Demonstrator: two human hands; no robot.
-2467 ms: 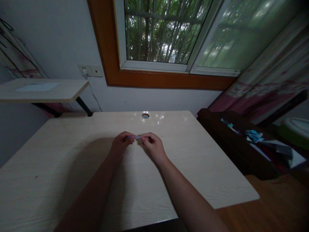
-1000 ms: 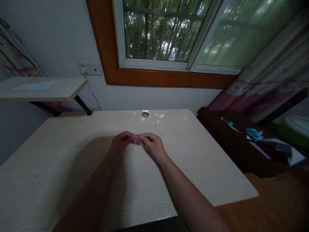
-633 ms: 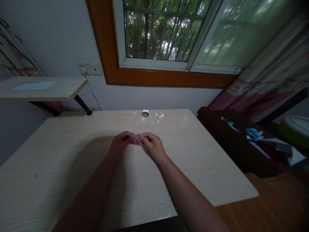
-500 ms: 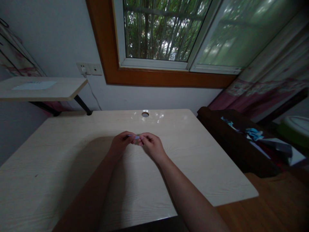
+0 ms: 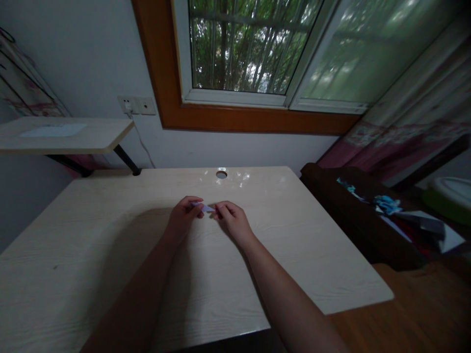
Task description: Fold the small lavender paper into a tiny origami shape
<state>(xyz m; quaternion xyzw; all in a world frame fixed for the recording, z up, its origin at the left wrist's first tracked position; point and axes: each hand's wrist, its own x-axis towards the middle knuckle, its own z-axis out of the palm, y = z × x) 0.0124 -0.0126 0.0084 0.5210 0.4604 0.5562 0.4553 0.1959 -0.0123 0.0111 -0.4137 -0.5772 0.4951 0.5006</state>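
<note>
A small pale-violet piece of folded paper (image 5: 207,208) is stretched between my two hands, above the middle of the desk (image 5: 294,235). My left hand (image 5: 185,213) pinches its wider left end between thumb and fingers. The narrow, pointed right end sits in the fingertips of my right hand (image 5: 231,215). Much of the paper's left part is hidden behind the left fingers, so its full shape cannot be made out.
A round cable hole (image 5: 221,174) lies near the desk's back edge. A raised shelf (image 5: 110,135) with a paper sheet stands at the left on black legs. To the right, a dark brown piece of furniture (image 5: 331,196) holds crumpled blue and white things.
My hands have drawn slightly apart, and more of the folded paper shows between them. The left fingers have shifted a little up and to the left.
</note>
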